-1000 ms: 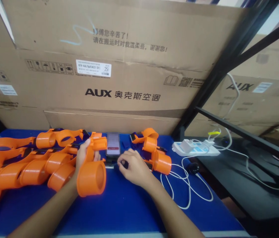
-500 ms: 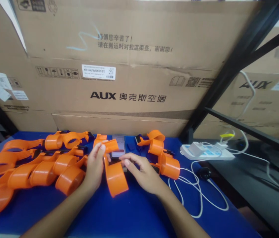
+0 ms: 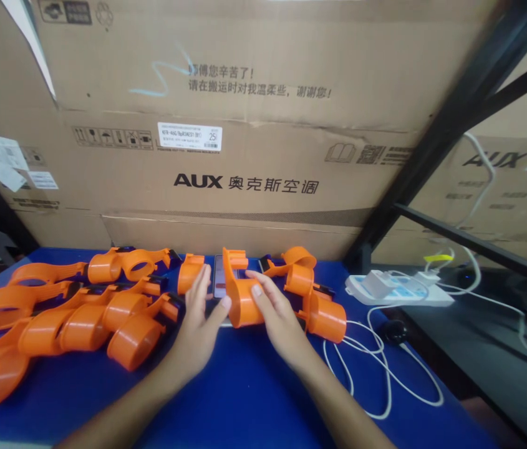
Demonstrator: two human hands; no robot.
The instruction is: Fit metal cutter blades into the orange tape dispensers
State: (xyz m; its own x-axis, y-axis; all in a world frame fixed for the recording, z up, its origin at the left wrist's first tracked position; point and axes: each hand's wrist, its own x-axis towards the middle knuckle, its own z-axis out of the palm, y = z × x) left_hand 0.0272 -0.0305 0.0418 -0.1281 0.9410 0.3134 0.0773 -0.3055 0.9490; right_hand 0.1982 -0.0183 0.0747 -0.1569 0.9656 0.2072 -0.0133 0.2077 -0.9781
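The person's right hand point(image 3: 282, 315) holds an orange plastic ring-shaped holder point(image 3: 246, 305) by the side of its round band, thumb on the near face and fingers towards the back. The holder is over the middle of the blue tabletop point(image 3: 244, 399), its narrow arm pointing up and away from the person, in front of a phone point(image 3: 219, 274) that it partly hides. The left hand point(image 3: 200, 330) is spread wide on the holder's other side, thumb reaching to the band; whether it touches or stops just beside it, one cannot tell. Just beyond the left hand's fingers stands another orange piece point(image 3: 191, 274), partly covered by them. More orange holders point(image 3: 85, 327) lie in rows to the left, and a smaller cluster point(image 3: 328, 317) sits near the right hand. Farther right are looped white cables point(image 3: 387, 380), a black round-headed object point(image 3: 393, 332) and a white power strip point(image 3: 398, 293) with plugs in it. A large AUX cardboard box point(image 3: 254, 156) stands behind the tabletop
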